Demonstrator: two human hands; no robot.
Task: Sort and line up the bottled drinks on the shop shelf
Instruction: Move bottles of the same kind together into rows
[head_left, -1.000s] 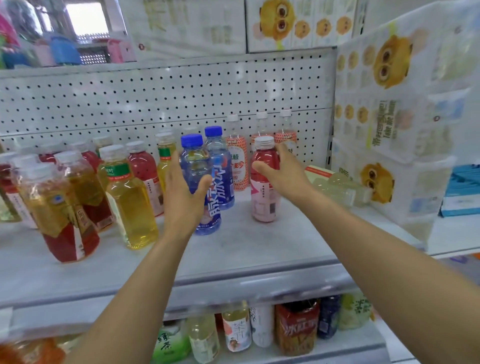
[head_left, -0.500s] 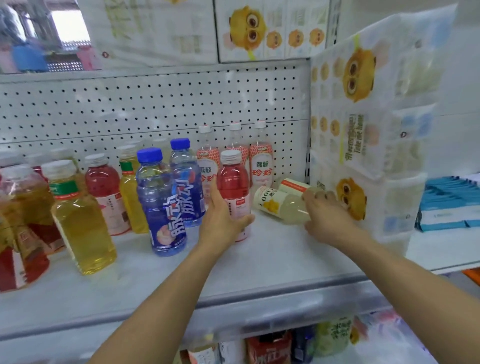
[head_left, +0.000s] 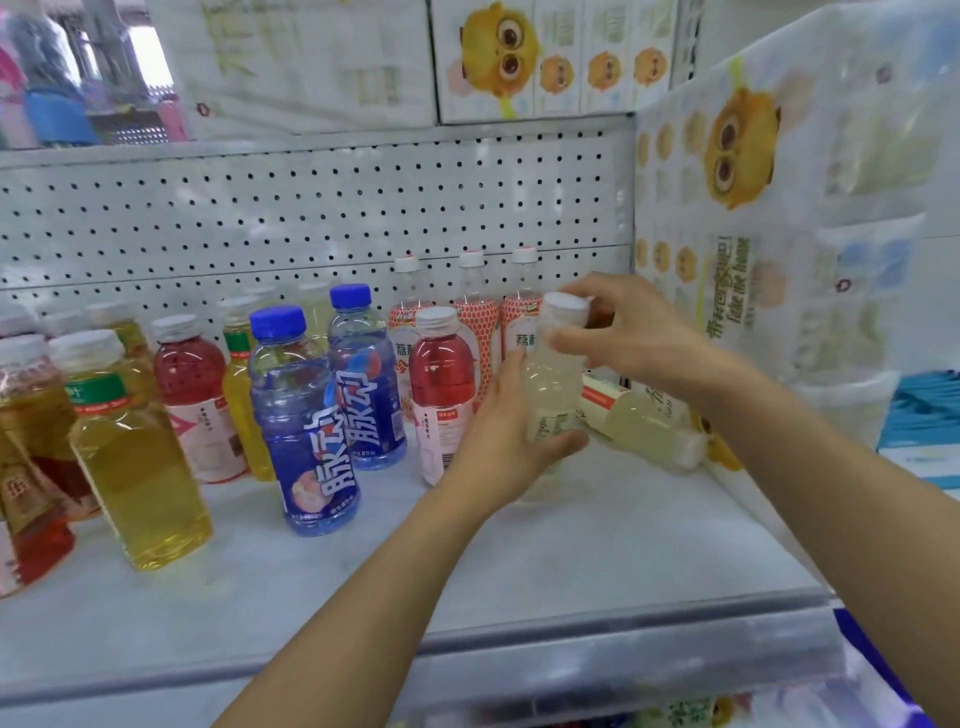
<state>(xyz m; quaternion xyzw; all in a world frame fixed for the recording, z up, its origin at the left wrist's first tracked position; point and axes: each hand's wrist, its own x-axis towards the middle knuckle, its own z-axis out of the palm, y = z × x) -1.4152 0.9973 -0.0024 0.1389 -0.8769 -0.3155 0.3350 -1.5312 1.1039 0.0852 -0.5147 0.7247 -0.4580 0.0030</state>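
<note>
A pale, cloudy bottle (head_left: 551, 384) with a white cap stands upright just right of a red drink bottle (head_left: 441, 374). My left hand (head_left: 506, 441) wraps round its lower body, and my right hand (head_left: 623, 332) pinches its neck below the cap. A second pale bottle (head_left: 639, 421) lies on its side behind, toward the right wall. Two blue bottles (head_left: 306, 415) stand in a line to the left. Behind the red bottle, three orange-patterned bottles (head_left: 475, 312) stand against the pegboard.
Yellow (head_left: 135, 457) and red (head_left: 195, 395) drink bottles crowd the left of the white shelf (head_left: 571, 561). Wrapped tissue packs (head_left: 769, 249) wall off the right side. The pegboard back (head_left: 311, 218) closes the rear. More goods show on the shelf below.
My right hand has lifted the pale bottle from lying on its side to upright. My left hand has left the red bottle and now holds the pale bottle's base.
</note>
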